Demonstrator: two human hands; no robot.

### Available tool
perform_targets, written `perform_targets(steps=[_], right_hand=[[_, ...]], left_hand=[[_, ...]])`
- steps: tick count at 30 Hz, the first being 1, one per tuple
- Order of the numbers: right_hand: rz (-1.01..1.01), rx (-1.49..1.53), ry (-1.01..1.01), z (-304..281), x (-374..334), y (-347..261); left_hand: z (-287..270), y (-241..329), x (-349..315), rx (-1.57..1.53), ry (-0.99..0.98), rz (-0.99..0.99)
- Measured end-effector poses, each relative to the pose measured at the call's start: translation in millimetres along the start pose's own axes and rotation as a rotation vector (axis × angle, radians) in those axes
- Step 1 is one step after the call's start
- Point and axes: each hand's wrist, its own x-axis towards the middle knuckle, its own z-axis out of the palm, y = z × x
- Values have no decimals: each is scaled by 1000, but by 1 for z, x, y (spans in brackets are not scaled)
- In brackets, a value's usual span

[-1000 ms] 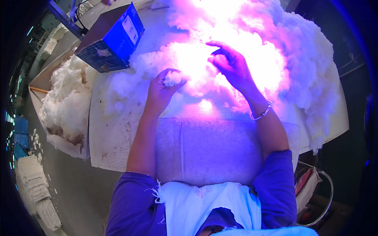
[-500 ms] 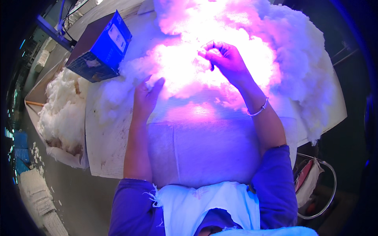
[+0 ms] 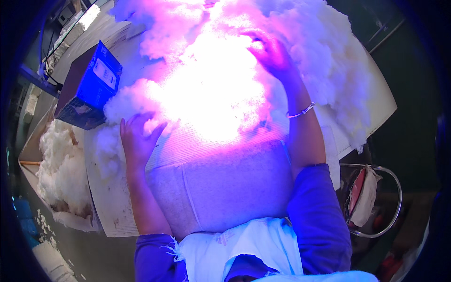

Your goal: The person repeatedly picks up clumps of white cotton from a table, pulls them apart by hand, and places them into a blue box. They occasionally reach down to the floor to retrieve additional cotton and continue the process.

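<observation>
A mass of fluffy white cotton-like fibre [image 3: 319,61] lies over the board, washed out in the middle by a very bright pink-violet light. My left hand [image 3: 138,137] is at the near left edge of the fluff, thumb and fingers spread, a small tuft showing between them. On the far right side of the glare is my right hand [image 3: 274,54], a bracelet on its wrist. Its fingers are curved and blurred, with a gap between them and the thumb; glare hides whether any fibre is caught there.
A blue box [image 3: 96,77] stands at the left of the board [image 3: 115,207]. Beyond it, lower left, a bin holds more white fluff [image 3: 61,169] and a wooden stick [image 3: 30,162]. A grey pad [image 3: 225,188] lies before me. A metal-framed chair [image 3: 399,197] stands at the right.
The view has shifted, with the box and bin lower and further left. My left hand has spread and moved left and nearer; my right hand has loosened from a pinch beside the fluff.
</observation>
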Motion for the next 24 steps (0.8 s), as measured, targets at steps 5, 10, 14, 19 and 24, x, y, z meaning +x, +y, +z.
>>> perform_targets(steps=[5, 10, 14, 19, 24], right_hand=[[339, 421, -202, 31, -35, 41], [558, 576, -690, 80, -32, -8], [303, 753, -743, 70, -18, -44], [455, 415, -595, 33, -2, -43], [26, 548, -363, 25, 6, -65]], left_hand=[[12, 30, 5, -281, 317, 218], [28, 49, 2, -439, -15, 236], [33, 35, -2, -406, -163, 200], [35, 22, -1, -432, -91, 138], [32, 25, -2, -464, -58, 115]])
